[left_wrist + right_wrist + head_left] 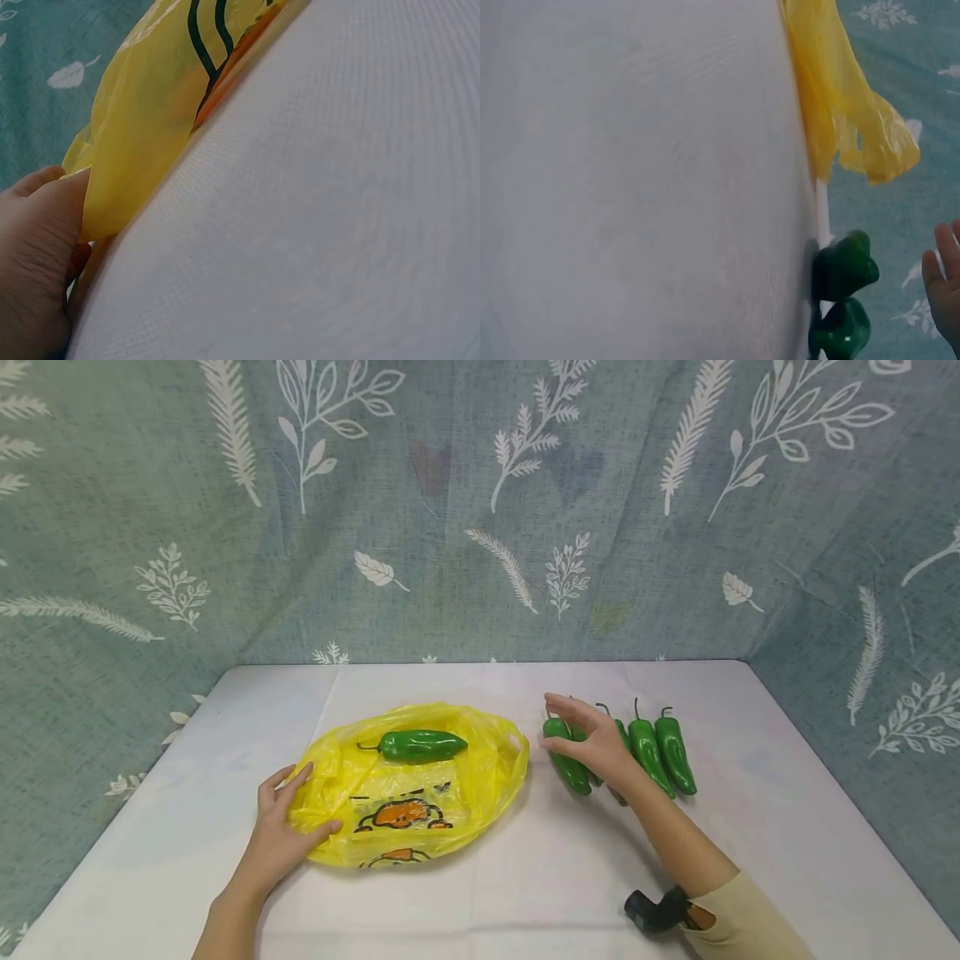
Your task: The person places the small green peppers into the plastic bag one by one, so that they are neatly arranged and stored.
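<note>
A yellow plastic bag (495,777) lies with its mouth spread wide on the left half of the table. One green pepper (423,745) rests inside it, stem to the left. My left hand (281,831) holds the bag's left side, thumb and fingers apart on the plastic; the left wrist view shows this hand (34,262) partly covered by yellow film. Over the left end of a row of green peppers (675,752) hovers my right hand (592,739), its thumb and fingers apart and nothing between them. In the right wrist view that hand (946,289) is above two peppers (847,266).
A white cloth covers the table (555,893). Behind it hangs a grey-green curtain (450,568) with white leaf prints. A black wrist device (656,910) sits at the right sleeve (750,918).
</note>
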Motion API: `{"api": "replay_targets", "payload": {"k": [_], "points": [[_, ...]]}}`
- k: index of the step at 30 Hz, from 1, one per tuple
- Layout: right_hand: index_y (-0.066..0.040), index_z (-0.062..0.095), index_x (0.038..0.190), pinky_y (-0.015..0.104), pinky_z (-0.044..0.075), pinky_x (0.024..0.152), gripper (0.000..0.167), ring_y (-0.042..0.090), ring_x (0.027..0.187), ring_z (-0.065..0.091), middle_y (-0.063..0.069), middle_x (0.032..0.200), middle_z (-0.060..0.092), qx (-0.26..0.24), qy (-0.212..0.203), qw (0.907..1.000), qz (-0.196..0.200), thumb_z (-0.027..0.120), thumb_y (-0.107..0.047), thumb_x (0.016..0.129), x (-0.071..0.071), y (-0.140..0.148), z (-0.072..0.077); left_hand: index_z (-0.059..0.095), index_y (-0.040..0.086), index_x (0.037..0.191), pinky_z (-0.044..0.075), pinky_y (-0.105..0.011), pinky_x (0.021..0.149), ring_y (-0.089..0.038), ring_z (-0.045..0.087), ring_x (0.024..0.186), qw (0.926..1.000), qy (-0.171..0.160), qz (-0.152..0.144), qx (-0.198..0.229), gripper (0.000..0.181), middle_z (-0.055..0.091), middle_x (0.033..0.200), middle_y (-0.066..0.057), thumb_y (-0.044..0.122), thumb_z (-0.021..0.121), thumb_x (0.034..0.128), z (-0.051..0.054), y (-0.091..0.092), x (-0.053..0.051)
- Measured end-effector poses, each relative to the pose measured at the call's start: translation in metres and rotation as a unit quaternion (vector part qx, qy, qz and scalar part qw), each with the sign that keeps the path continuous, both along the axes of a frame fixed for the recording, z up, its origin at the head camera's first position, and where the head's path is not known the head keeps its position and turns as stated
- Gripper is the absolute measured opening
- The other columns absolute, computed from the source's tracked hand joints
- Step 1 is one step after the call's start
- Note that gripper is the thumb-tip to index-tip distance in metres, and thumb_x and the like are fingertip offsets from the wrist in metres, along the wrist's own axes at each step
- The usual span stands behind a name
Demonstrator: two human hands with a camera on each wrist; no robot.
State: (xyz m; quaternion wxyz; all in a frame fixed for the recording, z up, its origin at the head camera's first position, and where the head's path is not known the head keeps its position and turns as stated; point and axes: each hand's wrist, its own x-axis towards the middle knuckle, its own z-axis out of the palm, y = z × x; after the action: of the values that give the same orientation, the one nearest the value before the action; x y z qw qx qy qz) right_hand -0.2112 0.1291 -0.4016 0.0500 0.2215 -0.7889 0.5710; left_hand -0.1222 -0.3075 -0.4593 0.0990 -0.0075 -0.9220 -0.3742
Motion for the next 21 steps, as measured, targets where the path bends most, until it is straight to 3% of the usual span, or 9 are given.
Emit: {"api": "replay_targets", "payload": {"k": [7, 14, 18, 21], "points": [[-0.006, 0.050, 0.136, 0.044, 0.038, 0.107, 0.064, 0.029, 0.126, 0.049, 0.012, 0.139, 0.050, 0.002, -0.001, 0.9999, -0.015, 0.076, -0.009, 0.078, 0.002, 0.015, -0.004, 0.024, 0.018, 0.151, 0.030, -0.071, 0.094, -0.050, 0.030, 0.125, 1.0000, 0.004, -0.001, -0.006, 0.097, 0.014, 0.147, -0.020, 0.028, 0.082, 0.0732, -0.003, -0.001, -0.001], [-0.007, 0.048, 0.137, 0.049, 0.036, 0.106, 0.063, 0.028, 0.127, 0.047, 0.014, 0.139, 0.049, -0.028, -0.020, 0.9988, -0.036, 0.075, -0.010, 0.080, 0.007, 0.035, -0.004, 0.023, 0.018, 0.151, 0.030, -0.072, 0.094, -0.052, 0.031, 0.124, 0.9999, 0.000, -0.003, -0.011, 0.098, 0.013, 0.147, -0.021, 0.028, 0.081, 0.0734, 0.000, 0.002, 0.000], [-0.009, 0.047, 0.139, 0.044, 0.035, 0.108, 0.064, 0.023, 0.128, 0.046, 0.014, 0.139, 0.049, -0.024, -0.024, 0.9981, -0.052, 0.074, -0.014, 0.081, 0.008, 0.044, -0.004, 0.023, 0.017, 0.151, 0.031, -0.071, 0.094, -0.050, 0.032, 0.124, 0.9999, 0.004, -0.004, -0.015, 0.097, 0.013, 0.147, -0.021, 0.028, 0.081, 0.0736, 0.000, 0.001, 0.000], [-0.009, 0.048, 0.138, 0.033, 0.038, 0.107, 0.062, 0.014, 0.126, 0.048, 0.014, 0.137, 0.052, -0.022, -0.006, 0.9979, -0.061, 0.074, -0.012, 0.081, 0.008, 0.050, -0.005, 0.023, 0.018, 0.151, 0.031, -0.071, 0.094, -0.050, 0.031, 0.125, 0.9999, 0.001, -0.004, -0.013, 0.098, 0.013, 0.148, -0.020, 0.028, 0.081, 0.0738, 0.000, 0.000, 0.000]]}}
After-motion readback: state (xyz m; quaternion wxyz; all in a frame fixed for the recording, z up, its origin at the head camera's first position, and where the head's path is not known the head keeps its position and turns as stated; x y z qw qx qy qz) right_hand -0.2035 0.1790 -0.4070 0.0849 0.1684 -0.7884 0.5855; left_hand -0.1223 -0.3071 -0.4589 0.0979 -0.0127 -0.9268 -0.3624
